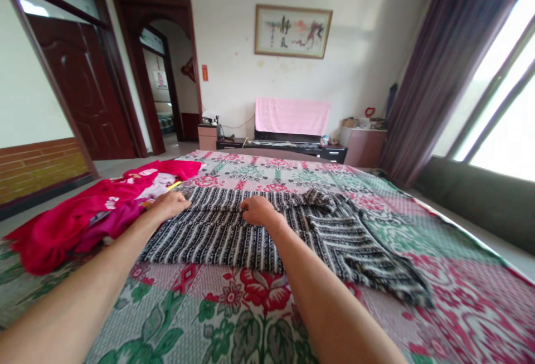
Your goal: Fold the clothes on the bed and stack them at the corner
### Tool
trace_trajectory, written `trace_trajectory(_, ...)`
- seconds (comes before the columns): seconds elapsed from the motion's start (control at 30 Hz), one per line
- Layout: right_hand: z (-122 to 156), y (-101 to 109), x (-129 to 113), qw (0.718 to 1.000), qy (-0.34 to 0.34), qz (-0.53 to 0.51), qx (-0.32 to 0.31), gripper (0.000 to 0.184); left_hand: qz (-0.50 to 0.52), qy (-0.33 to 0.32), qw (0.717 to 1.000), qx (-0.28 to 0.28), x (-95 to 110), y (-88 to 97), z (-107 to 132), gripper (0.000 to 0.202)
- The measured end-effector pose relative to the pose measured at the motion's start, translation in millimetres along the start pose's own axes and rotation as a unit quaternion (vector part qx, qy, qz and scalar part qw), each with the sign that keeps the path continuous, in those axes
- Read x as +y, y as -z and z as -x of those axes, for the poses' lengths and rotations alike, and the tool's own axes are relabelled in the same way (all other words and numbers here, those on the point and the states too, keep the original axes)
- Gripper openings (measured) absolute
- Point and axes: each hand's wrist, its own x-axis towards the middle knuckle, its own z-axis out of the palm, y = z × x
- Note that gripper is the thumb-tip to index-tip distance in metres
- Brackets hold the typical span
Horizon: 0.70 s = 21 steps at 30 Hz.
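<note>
A black-and-white striped knitted sweater [217, 241] lies spread across a flowered bedspread [267, 297], its far side partly folded over. One sleeve [376, 263] reaches out to the right and toward me. At the sweater's left end, my left hand [171, 204] is closed with its fingers on the fabric edge. Near the middle of the far fold, my right hand [259, 210] pinches the knit. The fingertips of both hands are partly hidden.
To the left lies a heap of red and magenta clothes [112, 208], close to my left forearm. Beyond the bed, a pink cloth [292, 115] hangs over a screen on a low cabinet [334, 154]. A purple curtain [434, 68] hangs at the right beside the window.
</note>
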Motion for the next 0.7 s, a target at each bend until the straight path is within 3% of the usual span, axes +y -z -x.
trace_trajectory(0.2, 31.4, 0.7, 6.9, 0.999, 0.042, -0.022, 0.013, 0.037, -0.032, 0.012, 0.998, 0.05, 10.9, 4.9, 20.7, 0.035)
trace_trajectory(0.33, 65.1, 10.6, 25.7, 0.996, -0.008, -0.036, 0.077, 0.039, -0.051, -0.005, 0.998, 0.039, 33.8, 15.6, 39.1, 0.039)
trace_trajectory(0.43, 87.4, 13.6, 47.5, 0.992, -0.05, -0.029, 0.116, 0.039, -0.058, -0.079, 0.993, 0.063, 63.9, 11.2, 56.2, 0.037)
trace_trajectory(0.53, 101.7, 8.5, 67.8, 0.991, -0.07, -0.025, 0.114, 0.035, -0.034, -0.184, 0.98, 0.063, 101.1, -6.6, 72.6, 0.035)
trace_trajectory(0.7, 110.0, -5.8, 83.2, 0.985, -0.047, -0.052, 0.157, 0.031, -0.019, -0.307, 0.949, 0.073, 157.0, -36.4, 89.4, 0.037)
